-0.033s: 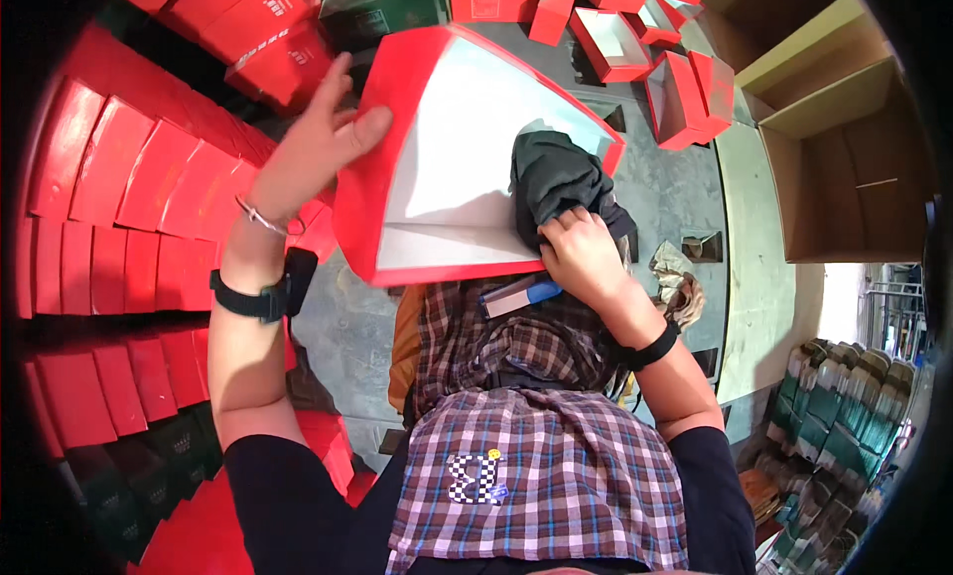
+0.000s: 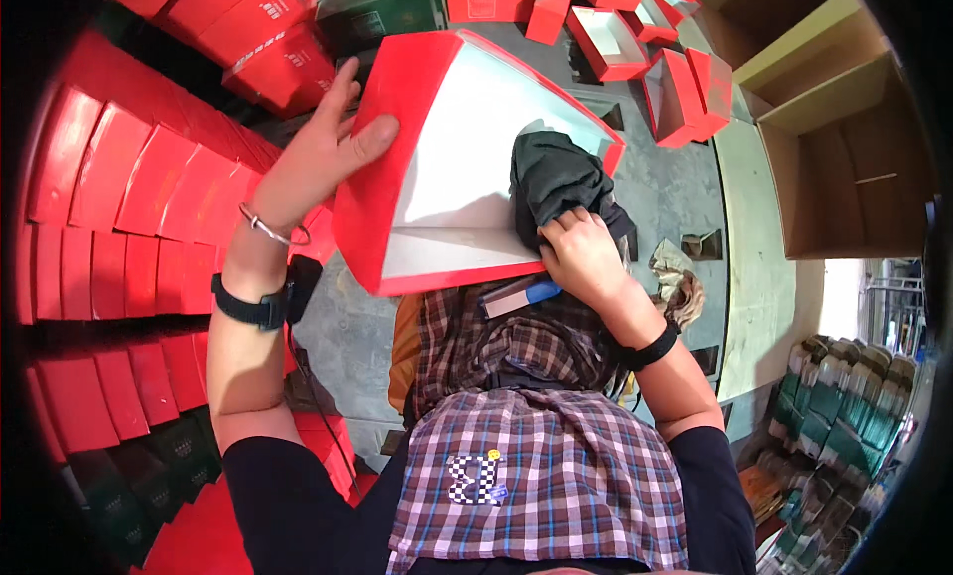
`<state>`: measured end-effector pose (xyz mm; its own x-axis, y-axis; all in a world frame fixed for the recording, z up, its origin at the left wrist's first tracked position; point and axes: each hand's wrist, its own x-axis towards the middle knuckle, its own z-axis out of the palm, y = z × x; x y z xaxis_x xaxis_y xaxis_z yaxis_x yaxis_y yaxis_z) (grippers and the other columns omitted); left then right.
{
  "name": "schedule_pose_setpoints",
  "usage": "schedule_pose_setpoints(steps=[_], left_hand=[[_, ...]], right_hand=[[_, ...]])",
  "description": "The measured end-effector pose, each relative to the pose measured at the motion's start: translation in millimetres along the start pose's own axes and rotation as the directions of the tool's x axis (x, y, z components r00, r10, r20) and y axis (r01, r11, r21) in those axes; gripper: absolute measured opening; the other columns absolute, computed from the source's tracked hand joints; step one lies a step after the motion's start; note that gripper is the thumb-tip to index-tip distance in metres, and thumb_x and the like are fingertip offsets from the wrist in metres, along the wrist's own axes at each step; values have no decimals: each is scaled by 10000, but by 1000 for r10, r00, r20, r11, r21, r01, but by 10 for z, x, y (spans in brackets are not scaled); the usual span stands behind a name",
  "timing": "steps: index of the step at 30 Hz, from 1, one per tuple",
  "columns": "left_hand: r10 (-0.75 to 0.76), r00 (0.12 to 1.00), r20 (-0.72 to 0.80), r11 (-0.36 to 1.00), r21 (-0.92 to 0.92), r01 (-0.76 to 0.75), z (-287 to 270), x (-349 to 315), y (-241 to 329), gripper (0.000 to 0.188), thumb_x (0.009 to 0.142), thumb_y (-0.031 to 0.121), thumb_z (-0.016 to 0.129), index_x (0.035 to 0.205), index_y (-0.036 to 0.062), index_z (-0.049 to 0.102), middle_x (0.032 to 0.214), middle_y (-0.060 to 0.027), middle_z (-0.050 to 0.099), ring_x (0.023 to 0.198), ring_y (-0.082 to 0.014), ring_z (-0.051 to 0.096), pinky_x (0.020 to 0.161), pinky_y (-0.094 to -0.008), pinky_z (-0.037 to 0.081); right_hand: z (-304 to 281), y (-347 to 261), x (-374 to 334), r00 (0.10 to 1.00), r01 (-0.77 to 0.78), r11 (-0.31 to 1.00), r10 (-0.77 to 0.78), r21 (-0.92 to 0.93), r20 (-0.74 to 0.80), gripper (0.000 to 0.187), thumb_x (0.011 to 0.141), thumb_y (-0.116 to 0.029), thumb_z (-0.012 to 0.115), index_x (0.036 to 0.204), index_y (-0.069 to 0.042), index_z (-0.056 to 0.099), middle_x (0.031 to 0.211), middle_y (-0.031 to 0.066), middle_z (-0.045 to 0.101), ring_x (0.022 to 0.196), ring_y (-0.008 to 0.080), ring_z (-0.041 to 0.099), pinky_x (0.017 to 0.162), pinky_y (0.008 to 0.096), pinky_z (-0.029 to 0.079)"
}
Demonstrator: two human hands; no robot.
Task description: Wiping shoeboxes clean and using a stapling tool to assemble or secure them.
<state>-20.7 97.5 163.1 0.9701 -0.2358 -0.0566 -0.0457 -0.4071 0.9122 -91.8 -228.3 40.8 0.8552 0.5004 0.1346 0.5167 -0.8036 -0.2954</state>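
A red box with a white inside stands tilted in front of me, its open side facing me. My left hand is at its left outer side, fingers stretched out and thumb against the red wall. At the box's right end my right hand has its fingers curled closed on a bundle of dark cloth. The cloth lies partly over the box's near edge. What is inside or under the bundle is hidden. Just below the box, a small blue-and-white item rests on the checked cloth over my lap.
Stacks of red boxes rise on my left, with green ones lower down. Open red boxes lie ahead on the grey floor. A large brown carton stands at right, above racked green-and-beige items. Crumpled paper lies nearby.
The box's left side has shifted slightly right and toward me, my left hand moving with it. A dark cord now shows beside my left forearm. My right hand and the cloth look unchanged.
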Motion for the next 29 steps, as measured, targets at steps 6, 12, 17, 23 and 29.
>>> schedule_pose_setpoints(steps=[6,12,17,23,29], left_hand=[[188,977,-103,980,87,-179,244,-545,569,1184,697,471,795,1505,1,68,1530,-251,183,1381,-332,314,1110,-404,288],[38,977,-208,998,54,-27,367,-678,20,1142,704,376,791,1502,-11,72,1535,-231,183,1398,-320,277,1125,-392,254],[-245,955,-164,960,-181,215,348,-968,-452,986,735,169,717,1498,-9,119,1499,-213,264,1366,-289,325,1112,-382,283],[316,838,-445,949,146,-281,820,-1051,-73,921,688,124,643,1464,-54,180,1445,-189,331,1333,-275,359,1110,-387,285],[468,741,-482,882,301,-361,1319,-865,-206,1015,774,454,687,1468,-43,139,1480,-201,248,1385,-337,269,1120,-438,227]], right_hand=[[-30,1,-33,999,13,1000,-13,-10,-45,178,711,-169,675,870,-92,692,879,104,613,921,283,565,868,408,423],[-75,-4,-10,994,38,999,-40,-20,-106,138,675,-164,673,804,-118,688,890,89,598,997,310,533,914,428,407],[-132,-58,56,990,93,996,-92,7,-111,155,714,-171,667,834,-76,649,881,115,577,955,330,546,875,444,430],[-410,71,102,937,-10,988,63,154,-343,172,781,-133,650,862,-6,566,831,194,556,830,388,563,747,454,468],[-406,455,353,874,-166,945,272,280,-402,291,824,-201,644,997,25,584,949,248,621,915,411,578,848,468,452]])
